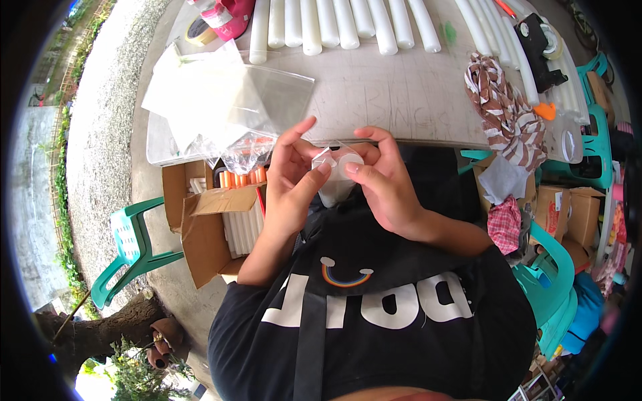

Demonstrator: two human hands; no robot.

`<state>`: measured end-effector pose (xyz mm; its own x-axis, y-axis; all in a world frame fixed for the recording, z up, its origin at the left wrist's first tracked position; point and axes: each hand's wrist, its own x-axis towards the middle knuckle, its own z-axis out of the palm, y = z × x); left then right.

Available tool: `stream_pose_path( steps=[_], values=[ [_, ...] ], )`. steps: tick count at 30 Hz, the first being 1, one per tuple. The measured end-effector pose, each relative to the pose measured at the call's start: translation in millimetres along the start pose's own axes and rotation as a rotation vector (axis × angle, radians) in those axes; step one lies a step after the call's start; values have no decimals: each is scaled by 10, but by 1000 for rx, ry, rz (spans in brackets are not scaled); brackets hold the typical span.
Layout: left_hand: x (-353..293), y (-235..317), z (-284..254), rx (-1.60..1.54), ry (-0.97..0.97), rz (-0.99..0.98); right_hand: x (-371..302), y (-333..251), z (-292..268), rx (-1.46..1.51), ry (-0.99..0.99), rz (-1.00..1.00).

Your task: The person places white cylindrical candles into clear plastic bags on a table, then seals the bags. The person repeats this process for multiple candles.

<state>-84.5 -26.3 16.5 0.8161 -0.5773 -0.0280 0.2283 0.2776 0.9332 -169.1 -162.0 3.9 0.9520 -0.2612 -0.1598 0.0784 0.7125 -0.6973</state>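
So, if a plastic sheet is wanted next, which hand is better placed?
Probably the left hand: the plastic sheets lie to the left, nearer it than the right hand. Both are at the white bundle, so the left would first need to let go.

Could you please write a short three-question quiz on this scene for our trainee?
1. What are the left hand and right hand holding together?
2. True or false: the patterned cloth lies on the right part of the table.
3. Which is beside the pink container? A) a hammer B) a tape roll C) a plate

Key:
1. A white rod with clear plastic.
2. True.
3. B.
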Motion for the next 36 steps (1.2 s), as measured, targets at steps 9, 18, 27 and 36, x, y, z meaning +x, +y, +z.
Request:
stream_pose_path(
  steps=[9, 18, 27, 36],
  values=[
    [116, -321, -246, 279, -222, 413, 210, 117, -396, 16, -321, 17],
    [134, -260, -294, 427, -273, 416, 297, 176, -551, -381, -390, -543],
    [78, -330, -129, 40, -176, 123, 227, -442, -497, -1227, -283, -960],
    [136, -406, -154, -39, -81, 83, 191, -3308, -2679, -1881, 1189, -1019]
  ],
)
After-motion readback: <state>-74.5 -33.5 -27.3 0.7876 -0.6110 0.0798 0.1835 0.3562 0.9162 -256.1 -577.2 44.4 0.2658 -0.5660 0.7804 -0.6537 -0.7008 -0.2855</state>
